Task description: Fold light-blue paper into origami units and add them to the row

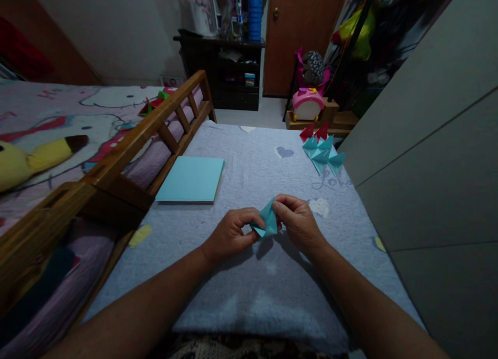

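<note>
A small folded piece of teal origami paper (268,219) is held between both hands, just above the bed sheet. My left hand (235,230) pinches its lower left corner between thumb and fingers. On the other side, my right hand (296,218) grips the upper right edge near the pointed tip. Beyond the left hand lies a square stack of teal paper (191,178), flat on the sheet. Several folded teal paper pieces (321,152) sit in a group at the far right, with red folded pieces (307,133) just behind them.
A wooden bed rail (155,136) runs along the left, with a yellow plush toy (35,159) beyond it. A pale panel (439,167) borders the right side. Past the sheet's far edge stand a dark cabinet (218,68) and a pink toy case (308,104).
</note>
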Available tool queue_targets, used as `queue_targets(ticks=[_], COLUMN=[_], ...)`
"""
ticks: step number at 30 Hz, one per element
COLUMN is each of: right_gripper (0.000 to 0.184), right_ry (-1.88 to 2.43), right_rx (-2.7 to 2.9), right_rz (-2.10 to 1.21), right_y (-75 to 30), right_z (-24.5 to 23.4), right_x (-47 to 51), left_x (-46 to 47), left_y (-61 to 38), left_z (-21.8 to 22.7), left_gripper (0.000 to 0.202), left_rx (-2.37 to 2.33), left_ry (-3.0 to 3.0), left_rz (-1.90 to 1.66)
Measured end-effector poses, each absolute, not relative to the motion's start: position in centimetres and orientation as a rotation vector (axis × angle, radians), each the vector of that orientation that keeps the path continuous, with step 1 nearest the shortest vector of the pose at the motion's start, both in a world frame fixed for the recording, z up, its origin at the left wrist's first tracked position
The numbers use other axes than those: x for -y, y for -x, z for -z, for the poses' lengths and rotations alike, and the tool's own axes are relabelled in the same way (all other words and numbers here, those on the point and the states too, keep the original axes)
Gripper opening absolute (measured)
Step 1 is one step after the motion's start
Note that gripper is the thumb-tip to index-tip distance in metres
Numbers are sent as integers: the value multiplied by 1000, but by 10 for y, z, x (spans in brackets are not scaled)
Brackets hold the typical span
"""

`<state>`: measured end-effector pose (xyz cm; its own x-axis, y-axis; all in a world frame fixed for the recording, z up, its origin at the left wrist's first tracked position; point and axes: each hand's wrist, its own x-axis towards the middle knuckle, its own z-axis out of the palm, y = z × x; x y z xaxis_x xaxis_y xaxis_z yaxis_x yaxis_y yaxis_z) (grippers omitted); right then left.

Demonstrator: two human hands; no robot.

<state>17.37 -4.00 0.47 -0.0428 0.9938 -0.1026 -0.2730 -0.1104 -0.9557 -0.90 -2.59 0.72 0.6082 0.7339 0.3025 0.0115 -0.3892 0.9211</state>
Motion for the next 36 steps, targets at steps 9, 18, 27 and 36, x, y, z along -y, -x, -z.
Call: queue_targets(ticks=[9,18,27,36], right_gripper=[31,31,29,29], right_ry=[1047,890,886,871], right_rx=[912,903,1052,1042], right_rz=[-1447,-1602,-1641,-1647], right_y=[-174,-180,-184,-184], right_z=[-4,-7,-8,-8], right_x=[40,43,41,41], left_x=[27,27,24,22], left_y=[7,8,10,12], left_z=[-8,-6,-1,-5], left_gripper=[6,7,2,8], left_rx=[-595,-595,-525,-516], left_ry=[-1772,-1640,-1607,-1738], left_rz=[-879,-837,-779,-788])
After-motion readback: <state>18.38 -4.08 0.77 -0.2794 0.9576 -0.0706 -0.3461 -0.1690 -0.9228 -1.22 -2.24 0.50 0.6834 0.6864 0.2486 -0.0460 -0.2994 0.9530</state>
